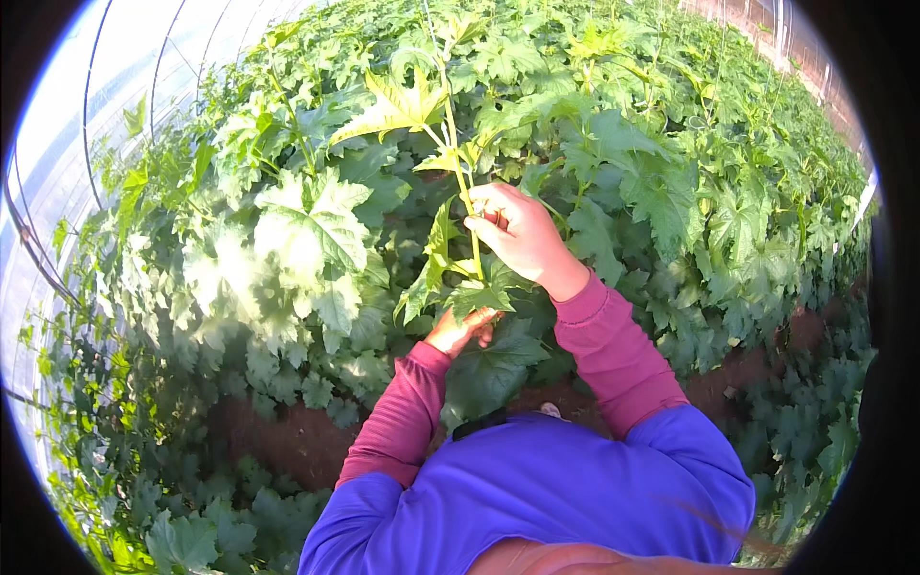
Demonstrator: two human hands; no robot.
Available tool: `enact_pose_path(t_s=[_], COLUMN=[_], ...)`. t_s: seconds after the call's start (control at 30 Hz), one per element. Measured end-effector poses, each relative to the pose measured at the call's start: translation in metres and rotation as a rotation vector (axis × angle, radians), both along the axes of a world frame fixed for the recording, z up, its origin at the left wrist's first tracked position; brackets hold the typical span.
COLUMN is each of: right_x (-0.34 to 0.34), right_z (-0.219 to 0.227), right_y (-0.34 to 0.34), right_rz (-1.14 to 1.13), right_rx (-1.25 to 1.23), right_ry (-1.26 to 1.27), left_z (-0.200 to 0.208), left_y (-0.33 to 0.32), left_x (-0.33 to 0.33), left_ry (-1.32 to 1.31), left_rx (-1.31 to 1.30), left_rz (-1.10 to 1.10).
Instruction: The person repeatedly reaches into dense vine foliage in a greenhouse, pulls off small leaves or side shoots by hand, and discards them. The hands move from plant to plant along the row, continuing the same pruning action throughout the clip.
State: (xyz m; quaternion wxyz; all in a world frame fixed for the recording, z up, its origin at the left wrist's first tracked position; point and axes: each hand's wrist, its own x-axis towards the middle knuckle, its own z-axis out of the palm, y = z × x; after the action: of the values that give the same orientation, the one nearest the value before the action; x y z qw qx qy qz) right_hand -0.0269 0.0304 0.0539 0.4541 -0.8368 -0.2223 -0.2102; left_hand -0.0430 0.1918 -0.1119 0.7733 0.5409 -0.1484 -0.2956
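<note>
In front of me rises a pale green vine stem with jagged, lobed leaves. My right hand pinches this stem between thumb and fingers at about mid-height. Lower down, my left hand is at the same plant, its fingers curled beneath a green leaf. That leaf covers part of the left hand, so what it grips cannot be made out. A bright yellow-green leaf spreads to the left of the stem above my right hand. A thin string runs upward by the stem's top.
Dense leafy vines fill the space ahead and to both sides. A large sunlit leaf hangs left of my hands. Brown soil shows near my body. Curved hoops and translucent sheeting stand along the left.
</note>
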Motion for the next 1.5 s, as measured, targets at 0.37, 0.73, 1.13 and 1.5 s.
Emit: enact_pose_path(t_s=[0.37,0.73,1.13,1.5], right_x=[0.015,0.009,-0.004,0.1], right_z=[-0.037,-0.038,-0.135,-0.136], right_y=[0.029,-0.007,-0.003,-0.012], right_rz=[0.043,0.355,1.127,0.734], right_rx=[0.536,0.481,-0.114,0.396], right_ry=[-0.009,0.064,0.686,1.138], left_z=[-0.011,0.004,-0.058,-0.037], left_y=[0.008,0.033,0.048,0.024], left_x=[-0.001,0.023,0.023,0.026], left_ry=[-0.025,-0.587,0.226,0.247], left_rx=[0.041,0.276,-0.329,-0.211], left_rz=[0.22,0.457,0.52,0.566])
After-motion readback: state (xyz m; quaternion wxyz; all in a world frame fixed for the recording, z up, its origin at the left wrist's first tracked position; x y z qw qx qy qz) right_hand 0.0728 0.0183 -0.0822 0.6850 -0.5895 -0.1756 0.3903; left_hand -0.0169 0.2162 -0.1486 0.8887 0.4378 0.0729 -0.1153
